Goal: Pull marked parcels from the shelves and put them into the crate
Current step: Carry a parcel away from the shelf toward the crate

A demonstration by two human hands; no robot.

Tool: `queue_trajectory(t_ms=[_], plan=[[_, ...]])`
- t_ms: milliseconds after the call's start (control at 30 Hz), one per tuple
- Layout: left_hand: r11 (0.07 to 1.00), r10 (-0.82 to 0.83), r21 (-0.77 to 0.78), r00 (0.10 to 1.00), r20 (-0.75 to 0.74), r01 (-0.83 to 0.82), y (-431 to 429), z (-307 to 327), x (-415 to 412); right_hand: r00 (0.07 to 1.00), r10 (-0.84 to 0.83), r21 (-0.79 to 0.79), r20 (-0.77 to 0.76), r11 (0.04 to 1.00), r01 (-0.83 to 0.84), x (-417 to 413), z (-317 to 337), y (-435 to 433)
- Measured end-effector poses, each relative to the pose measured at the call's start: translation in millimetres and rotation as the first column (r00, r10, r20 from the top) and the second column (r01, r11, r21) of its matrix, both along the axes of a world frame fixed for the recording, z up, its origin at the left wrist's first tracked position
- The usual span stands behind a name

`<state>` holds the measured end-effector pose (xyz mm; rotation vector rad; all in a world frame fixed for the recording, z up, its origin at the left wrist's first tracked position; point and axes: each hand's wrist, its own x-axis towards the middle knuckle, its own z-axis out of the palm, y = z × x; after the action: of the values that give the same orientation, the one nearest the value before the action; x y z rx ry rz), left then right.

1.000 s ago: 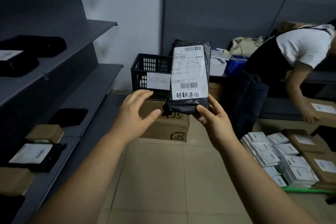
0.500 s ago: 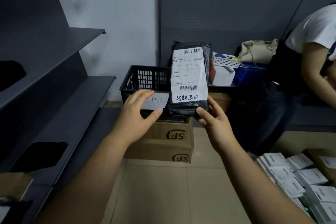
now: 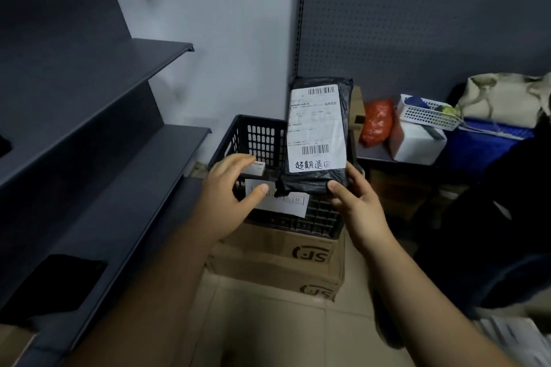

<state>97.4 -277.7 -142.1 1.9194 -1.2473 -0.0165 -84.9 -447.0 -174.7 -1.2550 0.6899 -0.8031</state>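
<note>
A black plastic-wrapped parcel (image 3: pixel 318 134) with a white shipping label and handwritten marks stands upright in front of me. My right hand (image 3: pixel 353 202) grips its bottom right corner, thumb on the front. My left hand (image 3: pixel 229 191) hovers beside the parcel's lower left with fingers spread, holding nothing. Just behind and below the parcel is the black slatted crate (image 3: pixel 256 140), with a white paper label (image 3: pixel 295 205) on its front wall and a small box (image 3: pixel 253 168) inside. The crate rests on stacked cardboard boxes (image 3: pixel 277 259).
Dark grey shelves (image 3: pixel 98 128) run along the left, with a black parcel (image 3: pixel 56 280) on the lowest one. On a low ledge at the right stand an orange bag (image 3: pixel 376 122), a white box with a basket (image 3: pixel 417 134) and a blue bin (image 3: pixel 483 146). A dark-clothed person (image 3: pixel 501 232) is at the right edge.
I have come closer to the crate, so it looks larger and lower in view. The parcel stays upright in my right hand. The person at the right has slid mostly out of view.
</note>
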Motion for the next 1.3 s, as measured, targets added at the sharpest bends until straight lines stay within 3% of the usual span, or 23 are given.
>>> queue_trajectory(t_ms=[367,600,1000,1300], plan=[[0.997,-0.077,0.030,0.997,0.001,0.077,-119.0,-37.3,137.4,0.992,-0.040,0.048,-0.124,0.998,0.046,120.3,-33.0,-100.1],[0.986,-0.111,0.114,0.991,-0.081,0.120,-176.8,-77.2,181.0,0.981,-0.033,0.195,-0.191,0.978,0.071,160.5,-73.9,-150.1],[0.955,0.023,0.297,0.984,-0.179,0.031,-255.1,-152.0,219.7,0.941,0.130,0.397,-0.311,0.918,0.005,219.4,-167.6,-230.2],[0.922,0.078,0.386,0.970,-0.232,0.018,-263.3,-195.2,255.8,0.853,0.246,0.593,-0.459,0.800,0.089,261.9,-237.2,-245.8]])
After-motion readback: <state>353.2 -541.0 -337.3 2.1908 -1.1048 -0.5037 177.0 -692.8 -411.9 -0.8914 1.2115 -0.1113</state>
